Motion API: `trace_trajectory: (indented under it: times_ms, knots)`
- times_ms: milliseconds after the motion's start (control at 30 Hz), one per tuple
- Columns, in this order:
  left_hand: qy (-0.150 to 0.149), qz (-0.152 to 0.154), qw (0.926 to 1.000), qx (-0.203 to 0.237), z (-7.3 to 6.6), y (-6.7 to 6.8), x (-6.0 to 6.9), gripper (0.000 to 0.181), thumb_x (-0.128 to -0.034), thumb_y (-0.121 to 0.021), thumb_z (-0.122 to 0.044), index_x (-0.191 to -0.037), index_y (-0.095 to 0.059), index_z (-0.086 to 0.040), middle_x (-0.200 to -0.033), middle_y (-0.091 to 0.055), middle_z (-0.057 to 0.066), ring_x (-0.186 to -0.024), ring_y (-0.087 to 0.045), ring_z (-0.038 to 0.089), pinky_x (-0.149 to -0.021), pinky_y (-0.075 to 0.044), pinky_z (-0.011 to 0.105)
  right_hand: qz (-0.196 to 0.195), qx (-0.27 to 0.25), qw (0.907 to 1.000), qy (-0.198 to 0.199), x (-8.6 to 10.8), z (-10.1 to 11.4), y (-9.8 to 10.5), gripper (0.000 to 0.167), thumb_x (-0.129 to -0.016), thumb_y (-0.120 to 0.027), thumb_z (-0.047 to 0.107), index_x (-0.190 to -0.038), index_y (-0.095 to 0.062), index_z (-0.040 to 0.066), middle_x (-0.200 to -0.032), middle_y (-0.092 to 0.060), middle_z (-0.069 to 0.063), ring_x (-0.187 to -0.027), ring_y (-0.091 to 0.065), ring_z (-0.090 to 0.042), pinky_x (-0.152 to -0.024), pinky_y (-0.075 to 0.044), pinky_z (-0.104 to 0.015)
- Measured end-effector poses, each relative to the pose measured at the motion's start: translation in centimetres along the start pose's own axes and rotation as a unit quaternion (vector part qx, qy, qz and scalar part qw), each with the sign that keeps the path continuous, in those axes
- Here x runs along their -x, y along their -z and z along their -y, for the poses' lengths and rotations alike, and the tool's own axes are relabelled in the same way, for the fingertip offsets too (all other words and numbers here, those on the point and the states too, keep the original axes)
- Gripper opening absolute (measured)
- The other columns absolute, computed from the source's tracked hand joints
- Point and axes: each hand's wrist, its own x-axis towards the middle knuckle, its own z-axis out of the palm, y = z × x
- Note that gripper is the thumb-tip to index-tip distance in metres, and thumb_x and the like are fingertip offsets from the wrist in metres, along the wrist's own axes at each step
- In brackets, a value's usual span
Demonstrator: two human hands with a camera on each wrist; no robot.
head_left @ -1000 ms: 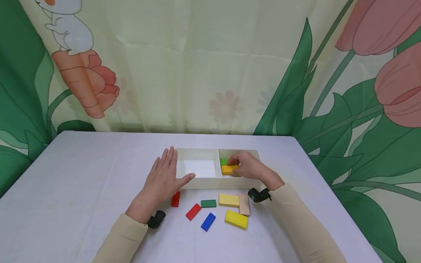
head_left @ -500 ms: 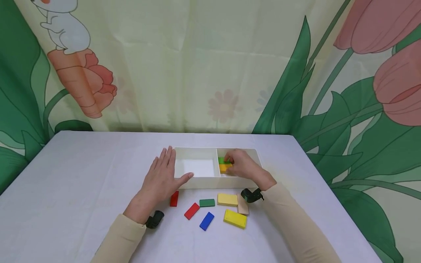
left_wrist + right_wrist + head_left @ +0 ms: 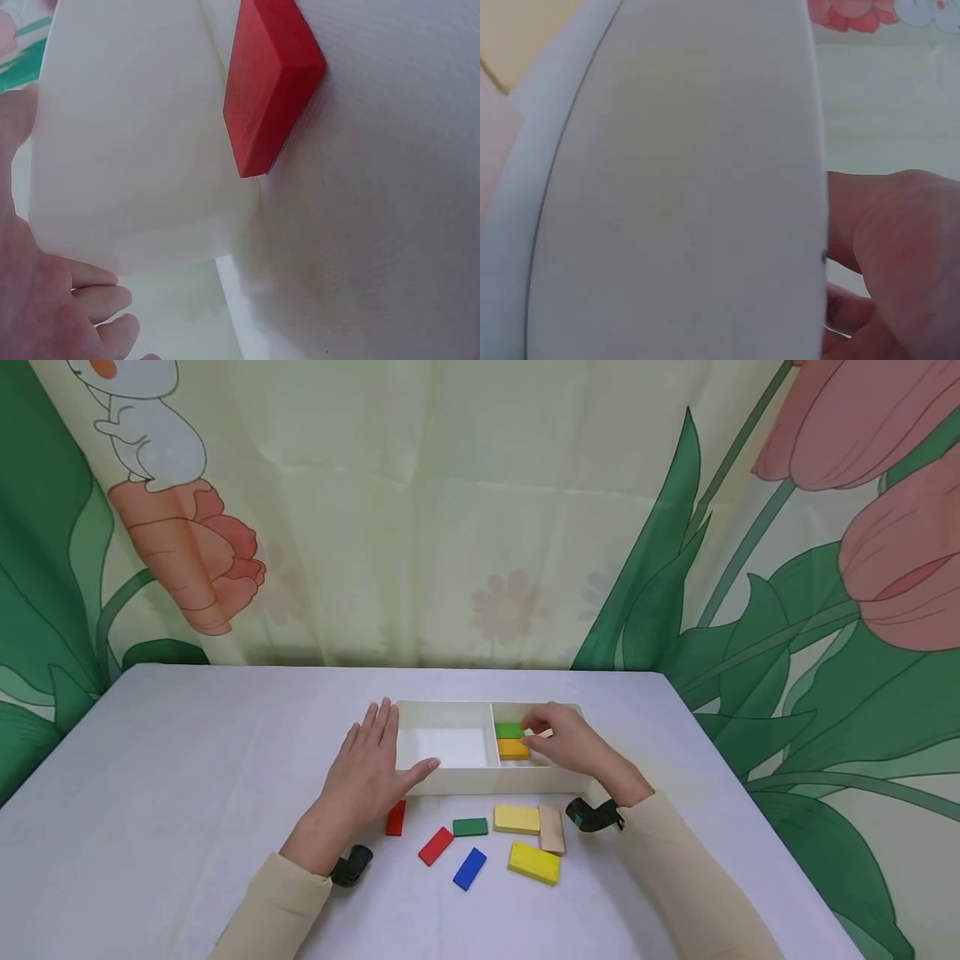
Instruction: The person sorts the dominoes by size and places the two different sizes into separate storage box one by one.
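The white two-compartment box [image 3: 480,781] stands mid-table. My left hand [image 3: 362,781], fingers straight and thumb spread, rests against its left end; in the left wrist view the hand [image 3: 45,307] touches the box wall [image 3: 127,150]. Inside the right compartment, a green block [image 3: 508,731] lies behind an orange block [image 3: 513,749], against the divider. My right hand [image 3: 581,745] is over that compartment, thumb and fingers parted beside the blocks. The right wrist view shows the hand [image 3: 900,255] beyond the box wall [image 3: 682,180], its fingertips hidden.
In front of the box lie red blocks [image 3: 396,818] [image 3: 436,846], a dark green block [image 3: 470,827], a blue block [image 3: 469,869], yellow blocks [image 3: 517,819] [image 3: 534,862] and a beige block [image 3: 551,831]. A printed curtain [image 3: 375,527] hangs behind the table.
My right hand first moved left with the orange block, which now lies nearer the divider, then drew back right with its fingers off the blocks. The left hand stays at the box.
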Motion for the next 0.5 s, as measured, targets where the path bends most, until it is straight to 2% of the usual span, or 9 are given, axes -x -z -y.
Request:
trace_trajectory:
  times_ms: [267,500]
  knots:
    - [-0.007,-0.003,1.0,0.001,-0.2,0.1,-0.1,0.104,-0.0897,-0.055,-0.066,-0.156,-0.015,0.003,-0.165,-0.013,0.022,-0.153,-0.011,0.041,-0.123,-0.016,0.058,-0.055,-0.018,0.9983,0.001,2.9,0.4,0.7,0.019,-0.093,-0.066,0.008,-0.111,-0.069,0.004,-0.111,-0.065,-0.009,-0.103,-0.063,-0.023,-0.087,-0.059,-0.039]
    - [-0.001,-0.001,1.0,-0.001,-0.2,0.2,-0.1,0.103,-0.0899,-0.056,-0.065,-0.156,-0.015,0.003,-0.165,-0.012,0.022,-0.153,-0.01,0.041,-0.123,-0.015,0.058,-0.081,-0.03,0.9952,0.045,5.1,1.5,0.7,0.019,-0.092,-0.068,0.007,-0.111,-0.069,0.007,-0.11,-0.064,-0.006,-0.101,-0.066,-0.019,-0.085,-0.06,-0.034]
